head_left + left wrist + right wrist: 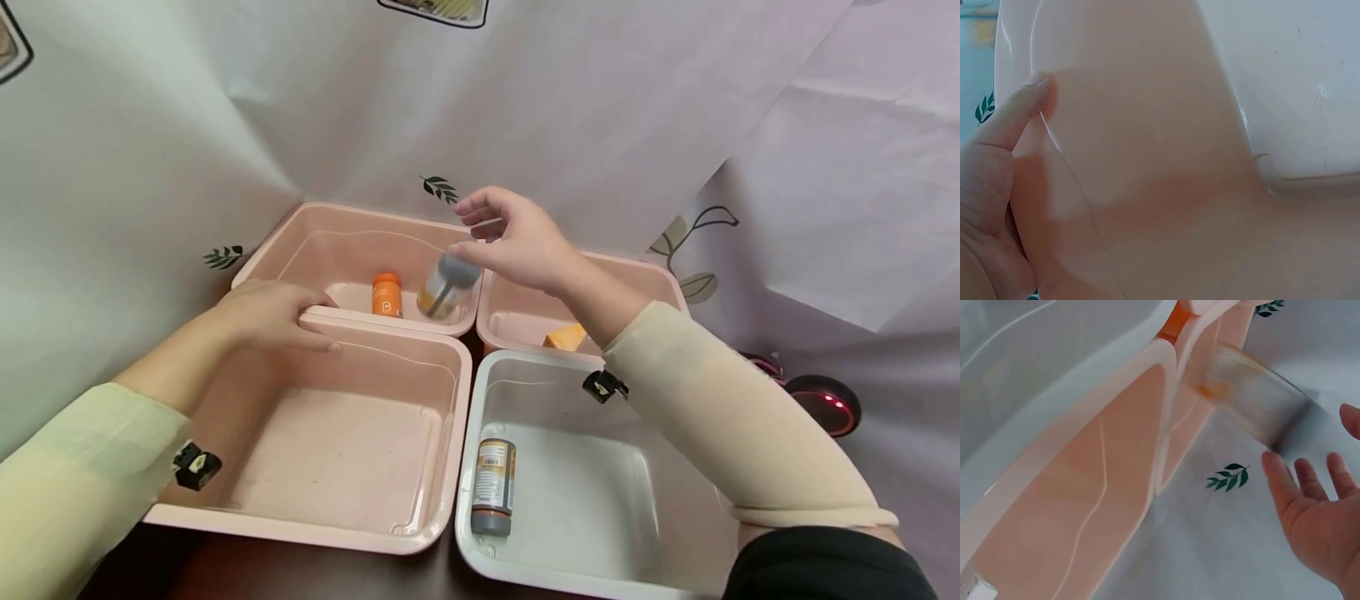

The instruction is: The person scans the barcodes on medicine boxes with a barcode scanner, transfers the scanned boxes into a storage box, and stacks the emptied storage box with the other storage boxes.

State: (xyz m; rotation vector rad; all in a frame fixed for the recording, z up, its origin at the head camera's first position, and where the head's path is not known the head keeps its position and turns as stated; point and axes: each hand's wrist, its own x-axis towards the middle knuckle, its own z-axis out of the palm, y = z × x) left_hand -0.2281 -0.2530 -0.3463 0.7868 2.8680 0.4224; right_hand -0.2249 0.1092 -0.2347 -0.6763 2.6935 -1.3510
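A blurred bottle with a grey cap and a grey-and-orange label tilts in the air over the back left pink bin. My right hand is just above its cap. In the right wrist view, the spread fingers stand apart from the blurred bottle. My left hand grips the rim of the front left pink bin, thumb against the inner wall. An orange bottle is inside the back left bin.
A white bin at front right holds another grey-capped bottle lying against its left wall. A yellow-orange item is in the back right pink bin. A black round object with red lights stands at the right. Pale patterned cloth hangs behind.
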